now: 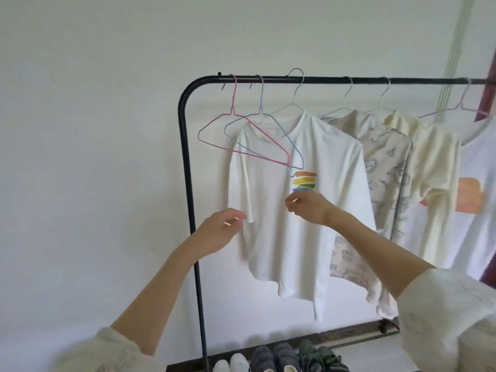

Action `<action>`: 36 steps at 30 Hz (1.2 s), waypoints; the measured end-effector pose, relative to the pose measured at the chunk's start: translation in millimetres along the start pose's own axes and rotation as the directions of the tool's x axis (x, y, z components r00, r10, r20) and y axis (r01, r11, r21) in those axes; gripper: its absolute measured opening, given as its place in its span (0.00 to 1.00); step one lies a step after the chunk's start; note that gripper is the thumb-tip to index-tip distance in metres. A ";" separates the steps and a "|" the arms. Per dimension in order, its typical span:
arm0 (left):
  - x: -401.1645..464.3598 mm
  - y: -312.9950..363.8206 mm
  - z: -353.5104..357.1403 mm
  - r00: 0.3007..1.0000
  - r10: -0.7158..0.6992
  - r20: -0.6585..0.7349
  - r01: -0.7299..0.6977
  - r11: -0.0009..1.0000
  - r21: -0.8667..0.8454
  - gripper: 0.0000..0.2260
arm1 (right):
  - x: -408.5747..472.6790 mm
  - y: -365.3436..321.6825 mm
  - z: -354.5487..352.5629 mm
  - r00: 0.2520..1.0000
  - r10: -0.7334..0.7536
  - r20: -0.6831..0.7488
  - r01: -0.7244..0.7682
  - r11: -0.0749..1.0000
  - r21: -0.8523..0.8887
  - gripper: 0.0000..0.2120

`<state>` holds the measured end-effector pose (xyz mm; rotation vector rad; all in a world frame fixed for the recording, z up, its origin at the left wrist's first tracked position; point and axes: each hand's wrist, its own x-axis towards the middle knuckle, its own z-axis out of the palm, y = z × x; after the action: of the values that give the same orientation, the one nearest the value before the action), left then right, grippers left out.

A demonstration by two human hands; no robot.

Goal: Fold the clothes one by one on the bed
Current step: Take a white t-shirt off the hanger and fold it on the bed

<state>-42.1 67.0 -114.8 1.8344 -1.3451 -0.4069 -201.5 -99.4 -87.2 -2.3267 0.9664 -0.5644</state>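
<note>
We reach both hands toward a white T-shirt [295, 224] that hangs on a silver hanger [291, 103] from the black clothes rack [188, 183]. Our left hand [220, 234] is at the hem of the shirt's sleeve, its fingers loosely curled; the fingertips lie right at the sleeve's edge, but we cannot tell whether they pinch the cloth or only touch it. Our right hand [308, 208] is in front of the shirt's chest, just below the striped rainbow print [304, 181], with thumb and forefinger drawn close together; whether they hold cloth between them we cannot tell either.

Above our fingers two bare hangers, a pink hanger [241, 135] and a blue hanger [265, 135], hang tilted across the shirt's neck and shoulder. To the right of our right hand hang a patterned shirt [383, 167], a cream shirt [432, 167] and another white shirt with an orange print [477, 210]. Below our forearms several shoes [281, 358] stand in a row on the rack's bottom shelf.
</note>
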 end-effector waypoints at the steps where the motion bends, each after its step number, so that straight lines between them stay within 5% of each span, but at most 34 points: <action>1: 10.0 10.5 7.2 1.000 0.017 -0.010 -0.017 1.000 0.002 0.08 | 3.3 7.7 -13.5 0.998 0.001 -0.065 -0.004 0.999 -0.049 0.09; 10: 102.5 101.2 35.6 0.900 0.304 -0.314 -0.325 0.946 -0.016 0.10 | 63.4 44.1 -94.3 0.848 -0.038 -0.529 -0.074 0.979 -0.189 0.16; 16: 169.0 147.5 46.0 0.865 0.340 -0.368 -0.378 0.925 -0.035 0.14 | 98.7 59.8 -125.6 0.872 0.017 -0.489 -0.169 0.948 -0.268 0.22; 19: 195.9 158.9 56.7 0.926 0.254 -0.281 -0.298 0.946 -0.128 0.18 | 110.5 71.6 -130.2 0.855 -0.038 -0.517 -0.021 0.994 -0.107 0.10; 22: 220.4 168.1 69.7 0.958 0.166 -0.235 -0.197 0.974 -0.115 0.25 | 115.1 82.8 -138.5 0.910 -0.098 -0.402 0.108 0.994 0.004 0.13; 25: 241.7 178.3 77.7 0.941 0.112 -0.319 -0.155 0.981 -0.115 0.31 | 109.8 90.4 -149.9 0.983 -0.161 -0.082 0.177 0.953 0.246 0.14; 28: 262.6 180.3 80.9 0.956 -0.106 -0.272 0.034 0.966 -0.256 0.38 | 107.6 106.6 -145.9 0.973 -0.180 0.141 0.165 0.980 0.111 0.22; 32: 262.7 148.0 99.3 0.933 -0.291 -0.213 0.185 0.893 -0.410 0.43 | 107.6 142.0 -128.0 0.972 -0.177 0.155 0.164 0.982 0.091 0.23; 36: 253.8 127.1 114.6 0.884 -0.349 -0.312 0.174 0.864 -0.473 0.30 | 109.0 152.2 -136.1 0.970 -0.201 0.136 0.161 0.953 0.258 0.14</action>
<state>-103.4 -223.5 -40.1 1.6124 -0.6596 -0.4183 -284.0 -314.2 -61.6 -2.2096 0.5755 -0.5261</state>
